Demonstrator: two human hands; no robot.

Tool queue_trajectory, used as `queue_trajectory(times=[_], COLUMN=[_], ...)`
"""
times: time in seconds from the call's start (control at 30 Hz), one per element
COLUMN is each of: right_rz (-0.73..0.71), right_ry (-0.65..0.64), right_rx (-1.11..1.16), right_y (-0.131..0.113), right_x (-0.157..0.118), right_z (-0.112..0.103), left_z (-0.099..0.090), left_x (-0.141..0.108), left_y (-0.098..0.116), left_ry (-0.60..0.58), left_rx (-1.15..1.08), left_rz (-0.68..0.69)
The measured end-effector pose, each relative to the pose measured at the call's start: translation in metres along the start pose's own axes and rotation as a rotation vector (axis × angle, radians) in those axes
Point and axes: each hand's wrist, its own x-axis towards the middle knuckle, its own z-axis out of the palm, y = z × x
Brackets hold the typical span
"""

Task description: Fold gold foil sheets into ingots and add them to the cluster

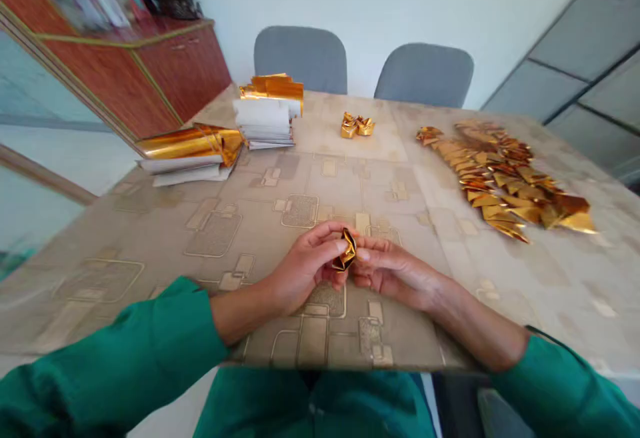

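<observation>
Between my two hands, above the near edge of the patterned table, is a small folded piece of gold foil paper [346,250]. My left hand [313,258] grips it from the left, with the thumb on its upper face. From the right, my right hand [387,268] pinches its edge between thumb and fingers. Two finished-looking gold folded pieces [357,125] sit together farther back on the table. On the right lie long overlapping rows of folded gold pieces [500,178].
A stack of gold and white sheets [265,118] stands at the back left, with another gold-topped pile [193,151] beside it. Two grey chairs [300,58] are behind the table [260,218]. A wooden cabinet [170,71] is at the far left.
</observation>
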Motion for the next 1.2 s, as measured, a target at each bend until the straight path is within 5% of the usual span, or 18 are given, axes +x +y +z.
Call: queue_trajectory(times=[0.37,0.67,0.97,1.2], right_rz=[-0.004,0.014,0.018,0.027], right_ry=[-0.024,0.121,0.133,0.12], right_rx=[0.039,0.166,0.105,0.096], right_y=[-0.003,-0.004,-0.002,-0.003], right_x=[0.0,-0.002,0.001,0.0], right_z=[0.003,0.001,0.002,0.004], left_z=[-0.004,-0.014,-0.012,-0.008], left_x=[0.004,0.01,0.006,0.003], left_y=[-0.002,0.004,0.001,0.004], left_ry=[-0.061,-0.147,-0.049,-0.087], left_rx=[-0.109,-0.402,-0.194,-0.135], left_rz=[0.0,-0.256,-0.176,-0.148])
